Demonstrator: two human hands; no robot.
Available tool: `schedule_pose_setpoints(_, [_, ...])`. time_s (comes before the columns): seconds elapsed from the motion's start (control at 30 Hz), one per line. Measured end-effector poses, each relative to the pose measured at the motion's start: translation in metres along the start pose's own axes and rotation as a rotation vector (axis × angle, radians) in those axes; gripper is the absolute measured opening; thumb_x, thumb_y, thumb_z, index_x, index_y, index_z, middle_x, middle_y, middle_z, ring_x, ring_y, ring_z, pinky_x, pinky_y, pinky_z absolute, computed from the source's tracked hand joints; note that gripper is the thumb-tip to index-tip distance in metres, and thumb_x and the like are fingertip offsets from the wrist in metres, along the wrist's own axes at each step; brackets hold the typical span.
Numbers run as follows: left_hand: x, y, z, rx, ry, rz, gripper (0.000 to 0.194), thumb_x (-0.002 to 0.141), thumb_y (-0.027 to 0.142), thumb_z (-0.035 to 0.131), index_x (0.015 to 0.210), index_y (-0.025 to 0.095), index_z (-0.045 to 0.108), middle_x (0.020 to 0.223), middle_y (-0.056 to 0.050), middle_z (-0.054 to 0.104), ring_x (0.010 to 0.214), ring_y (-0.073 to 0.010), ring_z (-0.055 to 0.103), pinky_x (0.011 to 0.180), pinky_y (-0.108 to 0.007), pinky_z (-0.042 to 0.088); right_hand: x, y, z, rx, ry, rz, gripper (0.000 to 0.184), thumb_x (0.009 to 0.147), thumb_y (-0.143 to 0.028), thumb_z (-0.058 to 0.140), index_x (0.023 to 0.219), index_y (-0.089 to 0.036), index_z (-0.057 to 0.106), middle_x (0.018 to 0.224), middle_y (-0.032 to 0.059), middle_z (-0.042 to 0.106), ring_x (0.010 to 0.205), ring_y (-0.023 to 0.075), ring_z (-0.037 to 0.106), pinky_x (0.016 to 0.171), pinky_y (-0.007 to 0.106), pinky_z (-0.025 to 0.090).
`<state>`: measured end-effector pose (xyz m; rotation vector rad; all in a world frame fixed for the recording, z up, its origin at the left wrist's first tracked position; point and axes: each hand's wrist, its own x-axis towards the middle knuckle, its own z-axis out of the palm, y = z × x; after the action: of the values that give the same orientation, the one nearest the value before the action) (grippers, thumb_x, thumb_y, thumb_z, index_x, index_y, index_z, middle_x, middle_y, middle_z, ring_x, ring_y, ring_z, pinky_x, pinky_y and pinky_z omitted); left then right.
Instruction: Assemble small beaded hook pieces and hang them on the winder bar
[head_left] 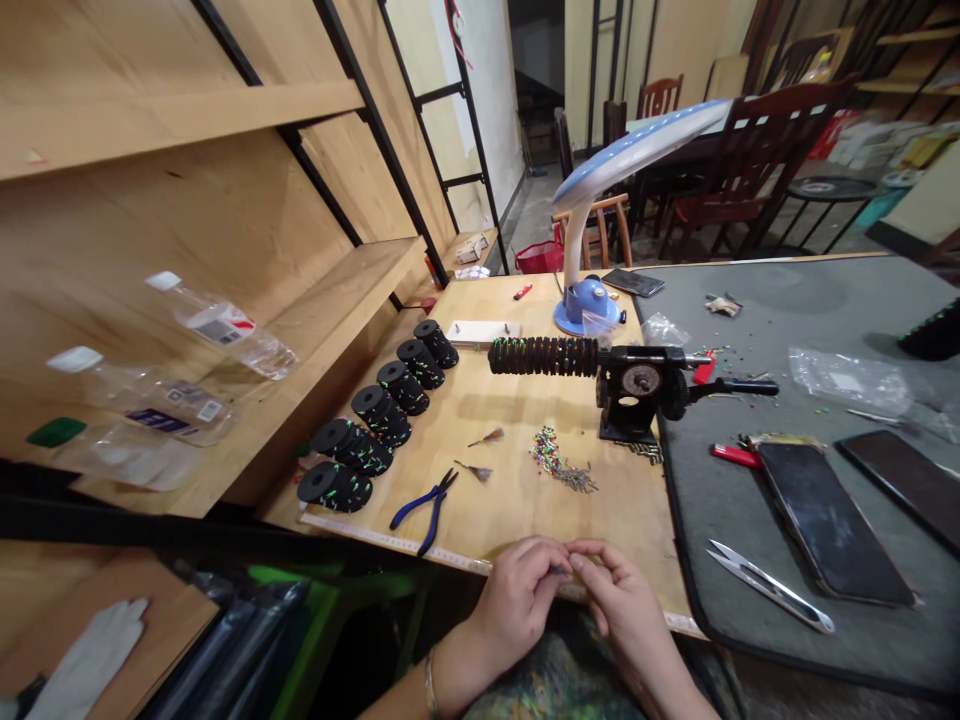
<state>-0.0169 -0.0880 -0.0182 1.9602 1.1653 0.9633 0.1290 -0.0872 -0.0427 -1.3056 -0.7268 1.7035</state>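
Observation:
My left hand (523, 592) and my right hand (616, 597) meet at the table's front edge, above my lap. Both have their fingertips pinched together around something tiny and dark, mostly hidden between them. Just beyond lie a heap of coloured beads (546, 450) and a pile of small metal pins (576, 480). Left of these are two small feathery tufts (476, 471) and blue-handled pliers (427, 507), their jaws slightly apart. A black cranked device (637, 385) carries a row of black foam discs (544, 356) on its shaft.
Black foam spools (390, 412) line the left edge. A blue-white lamp (587, 300) stands behind the device. On the grey mat (720, 480) lie phones (832, 520), silver snips (769, 585), a red lighter (735, 456) and plastic bags (847, 380). Bottles (225, 325) rest on the left shelf.

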Motion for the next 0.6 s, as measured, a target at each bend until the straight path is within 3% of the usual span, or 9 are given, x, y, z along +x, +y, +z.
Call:
schedule_pose_setpoints(0.2, [0.0005,0.0005,0.0049,-0.004,0.033,-0.039,0.016,0.085,0.009,0.05,0.086,0.019,0.062,0.085,-0.006,0.07,0.08,-0.0186,0.065,0.073,-0.028,0.051,-0.0004,0.0019,0.001,0.011,0.051,-0.027,0.054,0.057,-0.064,0.075,0.077,-0.017,0.059,0.034,-0.013,0.037,0.029,0.0041,0.023,0.036,0.018,0.012])
schedule_pose_setpoints(0.37, [0.0029,0.0025,0.005,-0.005,0.041,-0.177,0.011,0.085,0.014,0.055,0.08,0.018,0.064,0.075,-0.004,0.067,0.07,-0.0166,0.062,0.066,-0.025,0.047,0.0005,0.0012,-0.0029,0.053,0.063,-0.048,0.054,0.061,-0.067,0.072,0.077,-0.019,0.055,0.031,-0.0154,0.03,0.028,0.0036,0.018,0.035,0.018,0.011])
schedule_pose_setpoints(0.6, [0.0044,0.0038,0.0051,-0.137,-0.045,-0.348,0.007,0.083,0.017,0.058,0.079,0.016,0.063,0.068,-0.001,0.064,0.062,-0.0137,0.057,0.059,-0.022,0.044,0.0021,-0.0033,-0.0076,0.034,0.029,-0.04,0.058,0.059,-0.071,0.071,0.078,-0.019,0.054,0.03,-0.0151,0.032,0.025,0.0029,0.019,0.033,0.018,0.009])
